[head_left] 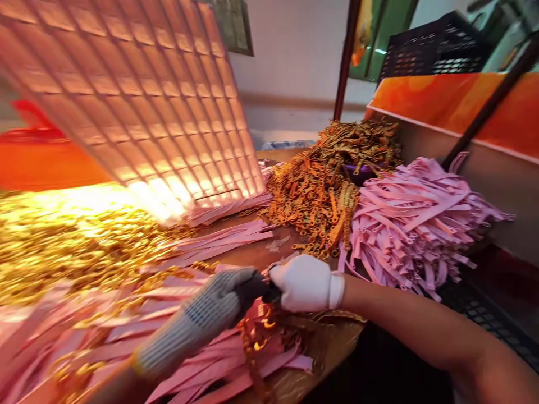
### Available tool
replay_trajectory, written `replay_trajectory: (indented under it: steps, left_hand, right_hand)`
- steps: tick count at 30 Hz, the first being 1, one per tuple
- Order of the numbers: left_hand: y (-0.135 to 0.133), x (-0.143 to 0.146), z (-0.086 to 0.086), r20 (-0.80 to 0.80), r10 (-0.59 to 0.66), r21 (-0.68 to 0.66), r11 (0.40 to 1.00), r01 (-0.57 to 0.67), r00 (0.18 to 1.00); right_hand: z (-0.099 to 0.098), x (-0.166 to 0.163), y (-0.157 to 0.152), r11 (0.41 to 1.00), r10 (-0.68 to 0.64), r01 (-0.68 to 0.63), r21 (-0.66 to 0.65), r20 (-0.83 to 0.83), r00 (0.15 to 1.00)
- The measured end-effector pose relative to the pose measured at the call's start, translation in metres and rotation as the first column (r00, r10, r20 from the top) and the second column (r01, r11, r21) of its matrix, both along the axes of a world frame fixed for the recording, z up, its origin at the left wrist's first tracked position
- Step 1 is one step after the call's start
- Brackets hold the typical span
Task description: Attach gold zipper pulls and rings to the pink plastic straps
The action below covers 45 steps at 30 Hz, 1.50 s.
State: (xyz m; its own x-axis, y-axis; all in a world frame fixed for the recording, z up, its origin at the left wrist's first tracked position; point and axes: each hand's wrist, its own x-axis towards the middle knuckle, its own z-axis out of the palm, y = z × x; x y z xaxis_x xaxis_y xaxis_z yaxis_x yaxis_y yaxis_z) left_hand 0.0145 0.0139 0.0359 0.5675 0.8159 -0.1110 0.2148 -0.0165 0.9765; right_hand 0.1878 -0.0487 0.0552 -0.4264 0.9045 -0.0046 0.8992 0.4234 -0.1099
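My left hand [223, 306], in a grey knitted glove with dark fingertips, and my right hand [305, 283], in a white glove, meet fingertip to fingertip at the table's front edge. Both are closed in a pinch on something small and dark between them that I cannot make out. Under my hands lie pink zipper strips [219, 359] and gold chain pieces [261, 331]. A heap of gold chain [320, 185] rises just behind my right hand. A big pile of pink strips [416, 219] lies to its right.
A lit, grid-patterned lamp panel [138, 95] tilts over the left of the table, above a glaring spread of gold chain [63, 235]. An orange-topped partition [455, 106] stands at the right with a black crate [433, 50] behind it. The wooden table edge [337, 342] runs in front.
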Motion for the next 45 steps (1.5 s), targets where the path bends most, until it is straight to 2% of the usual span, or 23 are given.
replay_trajectory:
  steps: [3, 7, 11, 16, 18, 23, 29, 35, 40, 42, 45]
  left_hand:
    - [-0.003, -0.016, 0.001, -0.172, -0.109, -0.047, 0.994, 0.103, 0.979]
    - [0.003, -0.023, 0.014, -0.225, -0.145, -0.137, 0.984, 0.116, 0.963]
    - [0.015, -0.045, 0.024, -0.316, -0.124, -0.057, 0.992, 0.111, 0.941]
    - [0.020, -0.072, 0.023, -0.368, -0.090, -0.007, 0.996, 0.093, 0.925]
    - [0.013, -0.067, 0.022, -0.358, -0.092, 0.011, 0.995, 0.103, 0.929]
    - [-0.013, -0.028, 0.016, -0.318, -0.101, 0.037, 0.992, 0.119, 0.943]
    - [-0.028, -0.009, -0.002, -0.188, 0.079, 0.291, 0.956, -0.021, 0.979]
    - [-0.046, -0.006, -0.010, -0.153, 0.137, 0.258, 0.962, -0.095, 0.979]
    - [-0.047, -0.003, -0.016, -0.131, 0.169, 0.330, 0.936, -0.118, 0.977]
    - [-0.040, -0.005, -0.016, -0.145, 0.127, 0.408, 0.911, -0.057, 0.981]
    - [-0.020, -0.017, -0.008, -0.240, -0.074, 0.462, 0.868, 0.181, 0.968]
  right_hand:
    - [-0.004, 0.007, 0.003, 0.998, -0.069, 0.069, -0.003, -0.051, 0.996]
    - [-0.005, 0.010, 0.003, 0.986, -0.163, 0.159, -0.055, -0.080, 0.983]
    - [-0.005, 0.009, 0.002, 0.974, -0.209, 0.197, -0.110, -0.113, 0.971]
    - [0.002, 0.004, -0.001, 0.979, -0.194, 0.184, -0.090, -0.116, 0.974]
    - [0.005, 0.000, -0.003, 0.981, -0.179, 0.172, -0.086, -0.090, 0.980]
    - [0.003, -0.008, -0.009, 0.976, -0.203, 0.200, -0.089, -0.030, 0.979]
    - [0.004, -0.018, -0.017, 0.942, -0.334, 0.330, 0.063, 0.089, 0.938]
    - [0.002, -0.016, -0.017, 0.977, -0.197, 0.185, 0.107, 0.115, 0.974]
    - [-0.006, -0.011, -0.015, 0.992, -0.059, 0.038, 0.121, 0.172, 0.983]
    - [-0.007, -0.012, -0.015, 0.994, -0.031, 0.010, 0.107, 0.203, 0.979]
    - [-0.003, -0.013, -0.015, 0.998, 0.034, -0.045, 0.042, 0.227, 0.973]
